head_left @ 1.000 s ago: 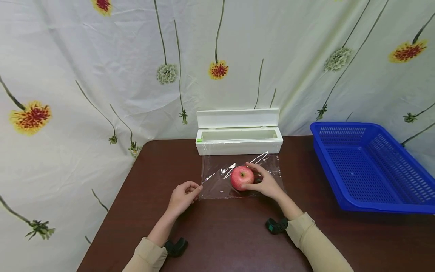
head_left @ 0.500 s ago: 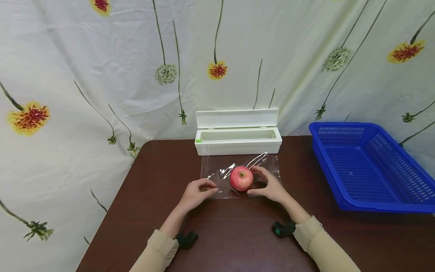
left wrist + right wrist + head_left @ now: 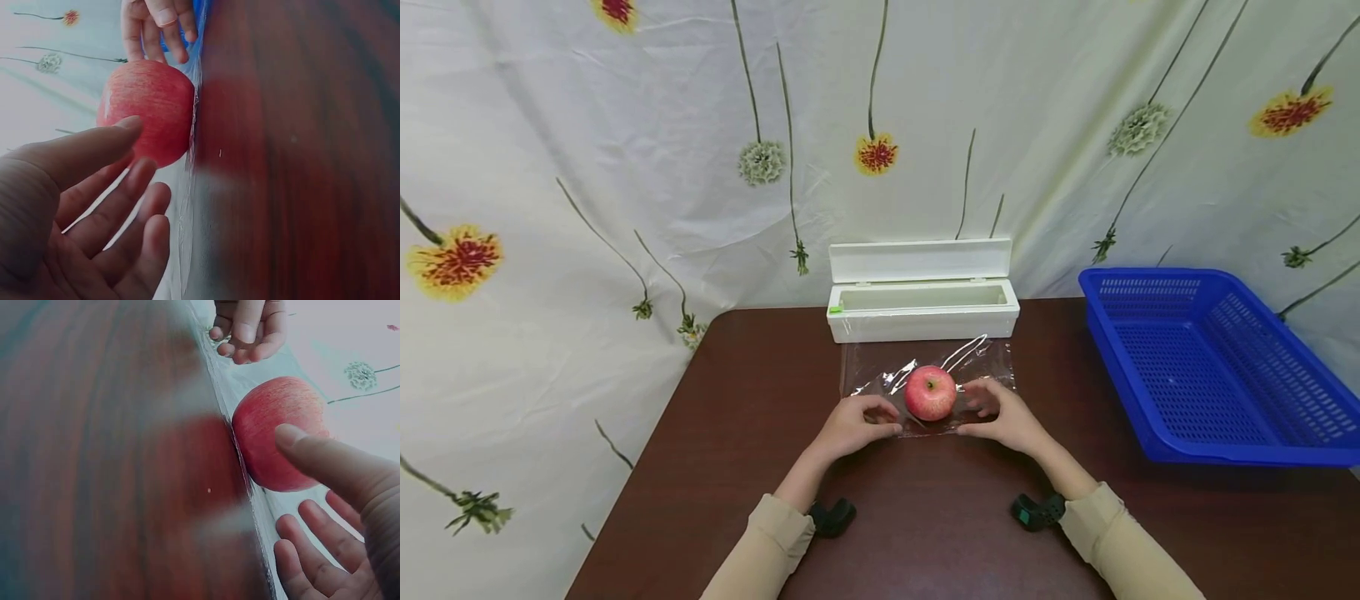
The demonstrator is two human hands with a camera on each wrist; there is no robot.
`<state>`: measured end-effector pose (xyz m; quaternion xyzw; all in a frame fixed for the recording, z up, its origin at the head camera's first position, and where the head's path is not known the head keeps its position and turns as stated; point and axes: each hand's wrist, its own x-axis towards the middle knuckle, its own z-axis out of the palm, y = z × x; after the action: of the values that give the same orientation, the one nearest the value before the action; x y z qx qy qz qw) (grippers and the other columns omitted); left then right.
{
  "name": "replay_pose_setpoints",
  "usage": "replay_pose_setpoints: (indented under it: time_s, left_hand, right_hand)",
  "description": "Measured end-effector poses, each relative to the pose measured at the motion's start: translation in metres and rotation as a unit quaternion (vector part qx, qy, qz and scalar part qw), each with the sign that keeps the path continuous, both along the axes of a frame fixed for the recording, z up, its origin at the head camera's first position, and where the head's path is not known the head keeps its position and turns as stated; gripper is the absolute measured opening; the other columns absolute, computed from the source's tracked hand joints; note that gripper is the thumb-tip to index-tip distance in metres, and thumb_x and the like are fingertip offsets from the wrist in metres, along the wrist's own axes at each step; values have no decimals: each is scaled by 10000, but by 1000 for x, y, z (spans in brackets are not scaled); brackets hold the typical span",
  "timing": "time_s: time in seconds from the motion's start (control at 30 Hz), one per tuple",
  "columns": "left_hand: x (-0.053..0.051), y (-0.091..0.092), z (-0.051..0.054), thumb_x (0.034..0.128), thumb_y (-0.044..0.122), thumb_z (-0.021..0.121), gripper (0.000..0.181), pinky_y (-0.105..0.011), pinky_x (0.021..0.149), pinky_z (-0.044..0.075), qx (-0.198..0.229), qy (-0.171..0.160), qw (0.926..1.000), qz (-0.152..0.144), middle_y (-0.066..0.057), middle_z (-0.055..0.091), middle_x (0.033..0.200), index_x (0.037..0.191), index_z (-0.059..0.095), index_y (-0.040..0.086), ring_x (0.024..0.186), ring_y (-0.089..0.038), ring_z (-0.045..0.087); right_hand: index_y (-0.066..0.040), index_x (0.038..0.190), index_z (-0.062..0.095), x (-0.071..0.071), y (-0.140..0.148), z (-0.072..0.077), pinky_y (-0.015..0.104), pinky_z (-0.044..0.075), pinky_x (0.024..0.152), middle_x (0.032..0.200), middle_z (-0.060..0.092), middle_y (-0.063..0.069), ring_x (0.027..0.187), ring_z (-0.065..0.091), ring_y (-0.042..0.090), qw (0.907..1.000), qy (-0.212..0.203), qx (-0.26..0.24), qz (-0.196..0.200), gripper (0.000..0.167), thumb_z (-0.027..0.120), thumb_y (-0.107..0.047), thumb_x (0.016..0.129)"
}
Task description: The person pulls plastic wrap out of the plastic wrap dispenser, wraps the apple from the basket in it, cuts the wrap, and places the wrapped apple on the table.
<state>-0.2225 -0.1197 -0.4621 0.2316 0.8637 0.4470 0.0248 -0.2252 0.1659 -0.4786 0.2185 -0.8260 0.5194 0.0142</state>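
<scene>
The fingers of the left hand [image 3: 850,427] are curving loosely, with a wide gap between them and the thumb, and they are standing just beside the near left side of a red apple [image 3: 930,393]. The fingers of the right hand [image 3: 1006,418] are mirroring them on the other side, wide of the thumb and bending softly, a narrow gap separating them from the fruit. In both wrist views a thumb is crossing in front of the apple.

The apple is sitting stem up on a sheet of clear film [image 3: 867,365], between the two hands. The film is lying on the tabletop [image 3: 760,367], shining along its creases and reaching to a long white box [image 3: 923,327], whose lid [image 3: 921,262] is standing raised at the back. Black devices [image 3: 832,518] are circling both wrists below beige sleeves [image 3: 767,542]. A blue plastic basket [image 3: 1262,457] is resting at the right, and a flower-printed cloth [image 3: 685,108] is hanging behind.
</scene>
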Motion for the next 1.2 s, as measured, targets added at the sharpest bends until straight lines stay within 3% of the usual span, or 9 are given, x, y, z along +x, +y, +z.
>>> replay_pose_setpoints:
  time_s: [0.17, 0.3, 0.53, 0.67, 0.9, 1.2]
  left_hand:
    - [0, 0, -2, 758, 203, 789, 184, -261, 649, 480, -232, -83, 9996, -161, 59, 645, 779, 893, 713, 102, 728, -102, 592]
    - [0, -1, -5, 735, 181, 807, 192, -257, 680, 473, -314, -160, 9992, -203, 46, 658, 790, 887, 720, 103, 760, -120, 585]
    - [-2, 0, -11, 713, 156, 820, 190, -233, 660, 468, -204, -209, 9995, -85, 48, 645, 767, 868, 723, 105, 731, -86, 572]
    - [-1, 0, -13, 736, 124, 797, 132, -224, 616, 457, -178, -88, 9998, -20, 57, 634, 730, 845, 725, 105, 689, -74, 567]
    - [-2, -1, -15, 775, 99, 759, 54, -225, 601, 458, -141, 19, 9999, -61, 55, 646, 725, 820, 730, 109, 667, -73, 573]
    - [-3, 0, -14, 786, 111, 752, 44, -241, 633, 475, 59, 216, 9996, 153, 57, 660, 762, 818, 729, 90, 688, -69, 569]
  right_hand:
    - [4, 1112, 594, 1, 2, -2, 341, 514, 756, 1025, 646, 154, 878, 616, 269, 9999, -94, 79, 64, 505, 843, -126, 692]
    - [50, 1096, 599, 2, 2, -1, 403, 508, 757, 1007, 648, 187, 867, 610, 320, 9997, -117, 170, 134, 455, 816, -51, 709]
    - [104, 1044, 605, 17, -2, 26, 437, 501, 745, 979, 641, 241, 860, 589, 396, 9989, -49, 262, 386, 351, 763, 27, 739]
    - [92, 1009, 634, 18, -2, 28, 374, 505, 723, 951, 649, 233, 843, 589, 394, 9986, -4, 299, 440, 281, 744, 33, 757]
    - [44, 937, 684, 19, -2, 29, 264, 480, 662, 863, 680, 149, 758, 603, 231, 9974, 31, 624, 355, 132, 699, 17, 808]
    - [35, 887, 682, 20, -4, 28, 277, 489, 647, 822, 678, 130, 727, 611, 222, 9977, 421, 493, 186, 80, 680, 52, 809]
